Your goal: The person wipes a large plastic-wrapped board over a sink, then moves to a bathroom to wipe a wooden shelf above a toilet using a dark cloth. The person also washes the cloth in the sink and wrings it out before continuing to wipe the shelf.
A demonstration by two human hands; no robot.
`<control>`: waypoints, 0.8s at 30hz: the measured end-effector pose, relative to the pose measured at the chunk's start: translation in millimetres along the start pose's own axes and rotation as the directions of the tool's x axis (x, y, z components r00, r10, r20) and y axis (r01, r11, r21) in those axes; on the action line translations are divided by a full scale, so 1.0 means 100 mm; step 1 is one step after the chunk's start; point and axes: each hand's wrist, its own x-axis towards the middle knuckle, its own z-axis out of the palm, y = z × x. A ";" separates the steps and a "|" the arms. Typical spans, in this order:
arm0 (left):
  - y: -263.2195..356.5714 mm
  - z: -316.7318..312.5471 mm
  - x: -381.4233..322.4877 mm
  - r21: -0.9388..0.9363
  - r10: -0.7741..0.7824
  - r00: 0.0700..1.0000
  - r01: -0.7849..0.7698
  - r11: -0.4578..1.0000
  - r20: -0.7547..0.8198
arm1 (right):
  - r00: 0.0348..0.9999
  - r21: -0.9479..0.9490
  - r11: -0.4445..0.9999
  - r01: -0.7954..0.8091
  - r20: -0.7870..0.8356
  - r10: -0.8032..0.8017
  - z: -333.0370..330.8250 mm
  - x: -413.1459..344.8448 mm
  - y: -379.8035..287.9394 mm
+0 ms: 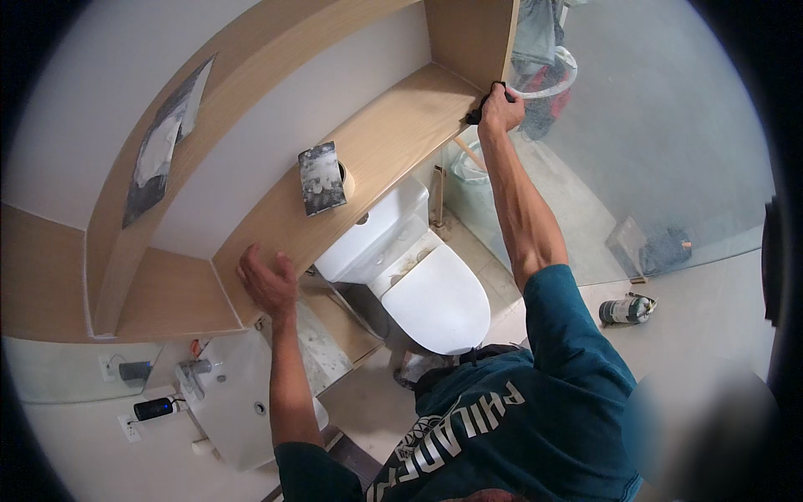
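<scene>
My right hand [502,112] is closed around a small black object [480,112] at the far right front corner of the light wood shelf [382,135], beside its upright side panel [470,37]. What the black object is, I cannot tell. My left hand [268,280] rests at or just over the shelf's near left end, fingers apart, holding nothing. Between my hands, a black flat piece smeared with white [322,179] leans on a roll of tape [347,181]. Another dark flat piece with white compound on it [160,147] lies on the higher wood ledge [251,69].
Below the shelf stands a white toilet [439,301] with its lid down. A washbasin [235,389] is at lower left. A glass panel [659,125] stands right, with a bucket [552,75] and a lined bin [470,176] behind it. A small fire extinguisher [627,310] is at right.
</scene>
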 end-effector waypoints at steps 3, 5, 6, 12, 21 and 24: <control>0.00 0.04 0.03 -0.001 0.020 1.000 -0.020 1.000 -0.021 | 0.999 -0.026 0.999 0.031 0.026 -0.031 0.00 0.04 -0.02; -0.02 0.04 0.02 0.011 0.015 1.000 -0.014 1.000 -0.028 | 1.000 -0.094 0.995 -0.009 0.029 0.012 -0.05 -0.03 -0.02; -0.02 0.04 0.00 0.018 0.010 1.000 -0.009 1.000 -0.026 | 0.998 -0.133 0.989 -0.059 0.014 0.061 -0.12 -0.09 0.03; -0.04 0.06 0.00 0.023 0.041 0.999 -0.041 0.999 -0.020 | 0.999 0.008 0.999 -0.032 0.026 0.032 0.00 0.07 0.00; -0.06 0.07 0.01 -0.010 0.048 0.999 -0.048 0.999 -0.015 | 0.998 0.068 0.996 -0.057 0.018 0.056 0.08 0.14 0.08; -0.08 0.01 -0.09 0.021 0.012 1.000 -0.012 1.000 0.015 | 0.998 0.070 0.997 -0.043 0.055 0.039 0.13 0.00 -0.22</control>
